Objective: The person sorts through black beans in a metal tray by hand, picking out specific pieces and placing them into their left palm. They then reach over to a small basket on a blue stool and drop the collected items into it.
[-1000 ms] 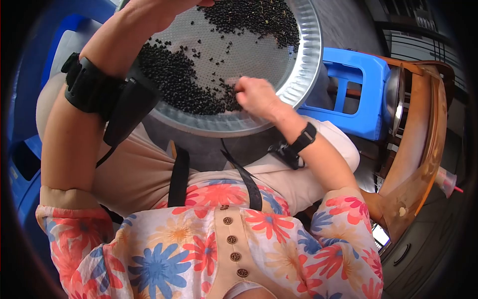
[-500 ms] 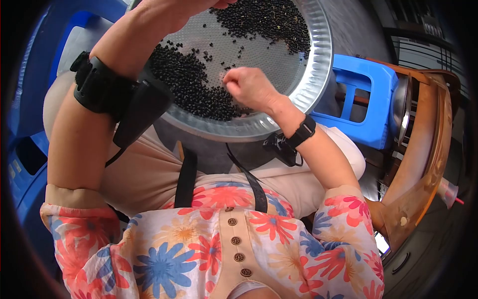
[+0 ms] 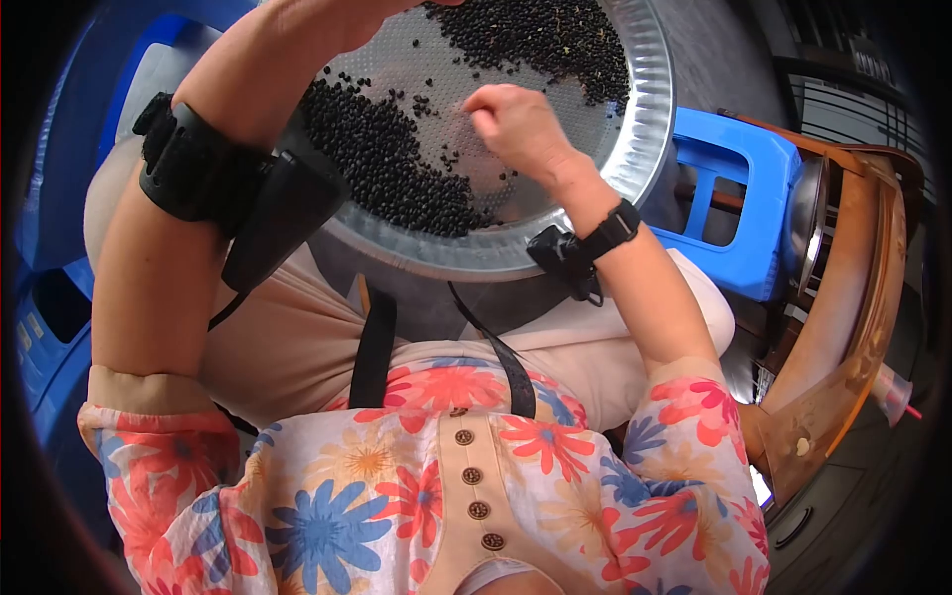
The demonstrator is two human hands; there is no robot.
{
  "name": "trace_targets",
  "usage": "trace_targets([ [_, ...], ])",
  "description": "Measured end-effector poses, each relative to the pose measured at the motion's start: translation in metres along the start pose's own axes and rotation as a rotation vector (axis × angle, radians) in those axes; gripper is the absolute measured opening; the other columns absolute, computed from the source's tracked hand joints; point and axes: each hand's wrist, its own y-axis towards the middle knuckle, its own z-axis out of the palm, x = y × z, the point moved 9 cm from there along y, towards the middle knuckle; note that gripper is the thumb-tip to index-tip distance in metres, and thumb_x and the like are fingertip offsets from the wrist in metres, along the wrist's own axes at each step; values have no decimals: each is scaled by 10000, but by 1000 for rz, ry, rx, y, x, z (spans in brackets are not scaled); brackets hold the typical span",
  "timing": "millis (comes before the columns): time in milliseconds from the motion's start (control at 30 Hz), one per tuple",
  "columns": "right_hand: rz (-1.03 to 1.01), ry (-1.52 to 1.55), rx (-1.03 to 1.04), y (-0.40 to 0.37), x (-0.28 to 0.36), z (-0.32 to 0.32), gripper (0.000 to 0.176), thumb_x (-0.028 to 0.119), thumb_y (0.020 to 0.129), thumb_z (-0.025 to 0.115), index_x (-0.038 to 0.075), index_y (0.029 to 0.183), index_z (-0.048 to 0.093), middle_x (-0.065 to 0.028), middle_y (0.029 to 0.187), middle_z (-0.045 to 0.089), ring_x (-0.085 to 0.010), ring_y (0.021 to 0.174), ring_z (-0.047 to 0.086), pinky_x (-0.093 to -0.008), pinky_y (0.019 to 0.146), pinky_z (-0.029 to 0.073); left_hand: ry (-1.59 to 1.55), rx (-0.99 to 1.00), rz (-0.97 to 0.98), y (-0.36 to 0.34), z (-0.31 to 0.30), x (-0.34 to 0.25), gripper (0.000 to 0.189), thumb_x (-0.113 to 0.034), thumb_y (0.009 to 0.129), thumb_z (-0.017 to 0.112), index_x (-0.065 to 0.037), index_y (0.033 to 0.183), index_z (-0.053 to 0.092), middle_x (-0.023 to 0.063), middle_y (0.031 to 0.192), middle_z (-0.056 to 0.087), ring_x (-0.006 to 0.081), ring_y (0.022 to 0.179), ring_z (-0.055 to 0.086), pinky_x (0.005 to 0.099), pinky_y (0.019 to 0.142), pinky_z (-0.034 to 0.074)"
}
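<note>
A round, shallow metal tray [image 3: 647, 109] with a fluted rim and dimpled bottom lies across my knees. Black beans form a pile [image 3: 372, 159] on its near left side, and another heap of beans [image 3: 545, 38], mixed with pale bits, lies at the far side. Over the bare middle hovers my right hand [image 3: 523, 129], its fingers curled closed; what they hold, if anything, is hidden. My left hand [image 3: 372, 14] reaches over the tray at the top edge, where its fingers are mostly cut off by the frame.
To the right stands a blue plastic stool [image 3: 764, 198], with a metal bowl [image 3: 808, 213] and a wooden chair [image 3: 838, 288] beyond it. Blue plastic furniture [image 3: 59, 188] is at my left. Dark devices are strapped to my left forearm [image 3: 238, 188] and right wrist [image 3: 585, 253].
My right hand has moved up and right, away from the near pile of beans, still curled. The view has shifted slightly, and my left hand stays at the top edge.
</note>
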Motion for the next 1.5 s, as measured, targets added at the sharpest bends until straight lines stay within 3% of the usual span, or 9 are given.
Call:
trace_targets([
  [167,31,-156,-70,-3,-5,3,167,89,778,496,67,927,569,-121,845,581,-292,802,582,-374,725,482,22,11,12,-3,2,-6,256,-31,770,548,22,1006,635,116,904,649,166,805,605,261,748,491],
  [333,-128,81,172,-18,55,49,129,115,756,532,82,857,605,-119,844,584,-296,829,575,-380,737,474,47,101,170,7,6,10,302,-131,824,521,-8,1085,606,66,982,629,144,907,591,277,834,462],
  [533,97,-62,-79,-22,-11,-7,130,128,768,531,76,862,606,-112,852,584,-294,826,577,-386,732,471,12,73,68,5,5,11,282,-114,823,510,1,1059,613,64,959,630,134,885,590,265,807,462],
  [733,49,5,45,-27,-15,-11,130,126,770,523,76,829,627,-116,839,595,-287,825,582,-381,751,476,14,88,-3,8,13,20,246,-84,823,520,-7,1033,623,52,943,634,124,879,587,257,784,460],
  [833,193,-100,-375,-11,-83,-79,149,117,770,516,77,846,637,-125,858,603,-285,848,587,-378,771,475,-30,61,-30,8,16,22,235,-78,805,536,2,1001,638,43,868,637,99,790,581,237,732,464],
  [1000,432,-258,-421,4,-154,-119,252,96,773,500,88,1002,606,-138,1040,572,-311,984,539,-401,874,428,-31,62,-84,12,23,26,229,-41,804,514,9,987,642,45,875,639,98,791,579,236,733,463],
  [1267,195,-200,-212,2,-121,-74,242,90,764,500,102,969,627,-96,954,574,-279,933,559,-360,824,453,32,132,-117,18,34,37,216,-69,810,525,-33,985,647,40,917,640,115,866,588,262,767,458],
  [1333,120,-134,39,-7,-112,-59,213,93,765,507,99,937,632,-91,950,574,-273,914,565,-363,806,460,51,143,-125,17,37,37,217,-79,810,529,-35,986,647,39,919,639,115,868,587,265,771,456],
  [1500,219,-279,-2,-17,-123,-78,199,84,773,511,116,924,637,-88,891,565,-278,888,564,-371,784,464,56,165,-104,17,40,40,221,-119,814,541,-39,992,645,35,924,639,115,871,585,269,784,450],
])
